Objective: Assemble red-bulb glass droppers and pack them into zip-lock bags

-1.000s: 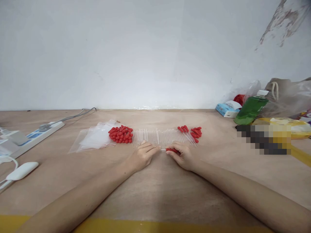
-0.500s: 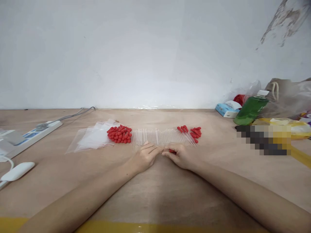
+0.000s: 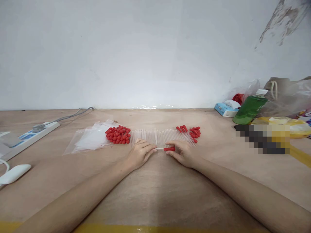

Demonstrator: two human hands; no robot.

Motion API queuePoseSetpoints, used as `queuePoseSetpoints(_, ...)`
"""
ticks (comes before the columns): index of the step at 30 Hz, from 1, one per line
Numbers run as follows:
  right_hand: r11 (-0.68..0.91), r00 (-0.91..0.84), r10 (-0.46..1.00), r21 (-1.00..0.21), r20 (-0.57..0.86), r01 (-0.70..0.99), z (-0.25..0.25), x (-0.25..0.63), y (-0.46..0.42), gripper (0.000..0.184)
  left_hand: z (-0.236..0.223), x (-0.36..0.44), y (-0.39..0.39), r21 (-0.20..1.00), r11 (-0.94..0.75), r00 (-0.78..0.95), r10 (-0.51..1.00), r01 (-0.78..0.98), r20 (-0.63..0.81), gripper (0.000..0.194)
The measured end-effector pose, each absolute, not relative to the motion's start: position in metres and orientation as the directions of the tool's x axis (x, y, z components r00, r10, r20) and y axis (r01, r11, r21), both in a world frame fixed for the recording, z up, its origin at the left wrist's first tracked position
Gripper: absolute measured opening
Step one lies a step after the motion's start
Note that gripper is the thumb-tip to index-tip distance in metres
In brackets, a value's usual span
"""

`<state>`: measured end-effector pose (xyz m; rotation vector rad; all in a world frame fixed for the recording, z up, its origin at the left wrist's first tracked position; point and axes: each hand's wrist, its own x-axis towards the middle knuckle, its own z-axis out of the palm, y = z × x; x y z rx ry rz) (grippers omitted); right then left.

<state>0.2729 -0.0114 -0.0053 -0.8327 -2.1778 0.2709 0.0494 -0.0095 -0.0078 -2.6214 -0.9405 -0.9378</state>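
The dropper bulbs [image 3: 118, 135] are red, the pipette tubes [image 3: 156, 137] clear, the plastic bags [image 3: 91, 137] milky white, the bottle [image 3: 250, 110] green, the tabletop [image 3: 155, 197] brown and wood-grained

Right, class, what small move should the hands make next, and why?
Probably the right hand should ease away from the red bulb: the bulb appears to sit on the end of the clear tube, the left hand pinches that tube, and the right hand looks open around the bulb.
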Motion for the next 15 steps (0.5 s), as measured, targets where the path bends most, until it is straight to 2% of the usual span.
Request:
queuePoseSetpoints(3, 0.804, -0.513, 0.583, -0.356, 0.630, 0.477, -0.007, 0.270, -0.012, 0.017, -0.008, 0.052, -0.012, 0.040, -0.776, 0.586, 0.508, 0.629, 0.631, 0.018)
queuePoseSetpoints(10, 0.785, -0.441, 0.615, -0.458, 0.654, 0.417, -0.008, 0.268, -0.015, 0.015, -0.011, 0.060, -0.019, 0.127, -0.792, 0.531, 0.508, 0.597, 0.678, 0.017)
queuePoseSetpoints(15, 0.804, -0.481, 0.595, -0.458, 0.644, 0.380, -0.006, 0.268, -0.014, 0.015, -0.011, 0.060, -0.018, 0.120, -0.804, 0.549, 0.497, 0.582, 0.672, 0.016)
